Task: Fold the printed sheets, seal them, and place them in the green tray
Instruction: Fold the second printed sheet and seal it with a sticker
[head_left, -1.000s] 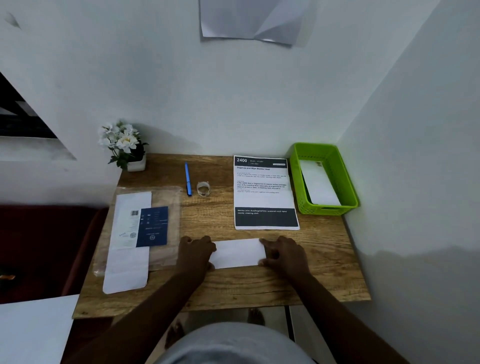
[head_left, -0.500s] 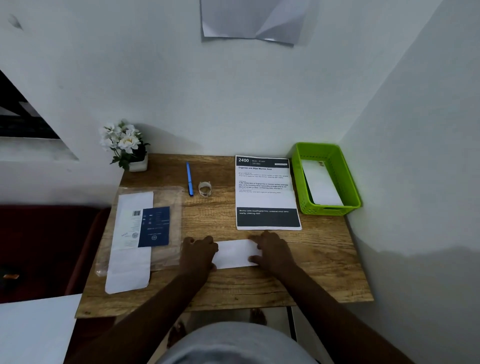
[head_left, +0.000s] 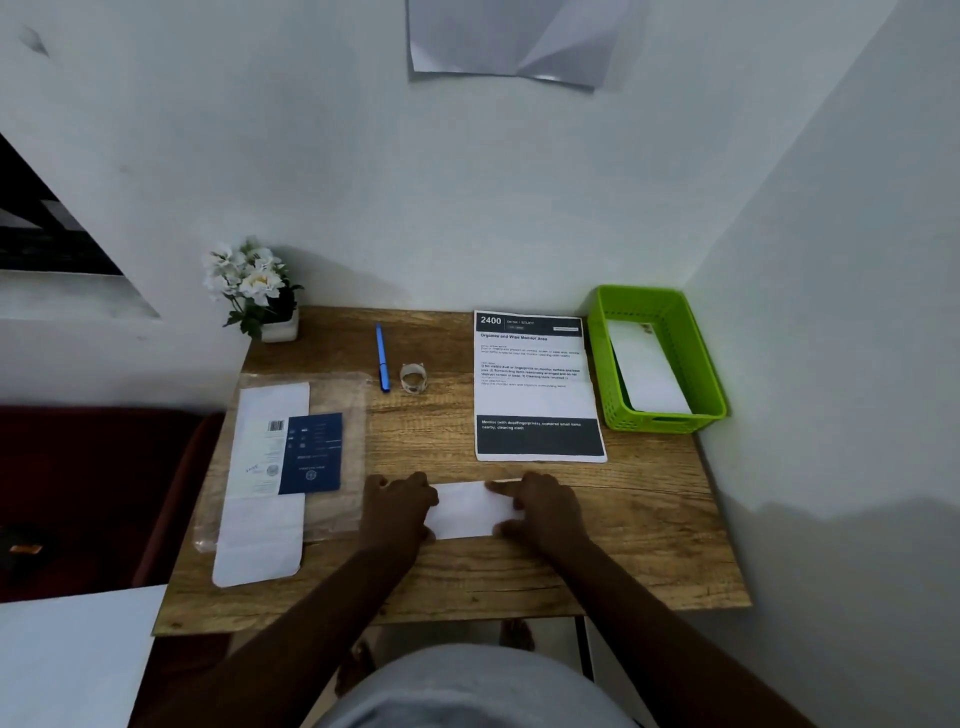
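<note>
**One sheet folded and under the hands, one already in the tray, a stack yet to be done**

The folded sheet (head_left: 470, 509) is pressed flat on the desk (head_left: 649, 545) from both ends. The left hand (head_left: 400, 512) is laid over its left end with the fingers curled down onto the paper; whether the edge is pinched or only pressed cannot be told. The right hand (head_left: 540, 514) is spread over the right end, the forefinger stretched along the far edge and the thumb set at the near edge, so that the paper is held down rather than grasped. The step in hand is judged to be the creasing of a fold.

Taken from the folded sheet: a stack of printed sheets (head_left: 537, 387) is seen just beyond it, flat and unfolded. Beyond and to the right, in the corner of the desk, the green tray (head_left: 608, 364) is found, with one white folded paper (head_left: 649, 374) lying inside it. Beyond and slightly left, a small roll of tape (head_left: 414, 376) and a blue pen (head_left: 383, 358) are set side by side. To the left, a clear sleeve with papers (head_left: 283, 467) is laid out

No seal can be made out on the folded sheet, so sealing and placing are judged still due for it, and the whole sequence for the printed stack
</note>
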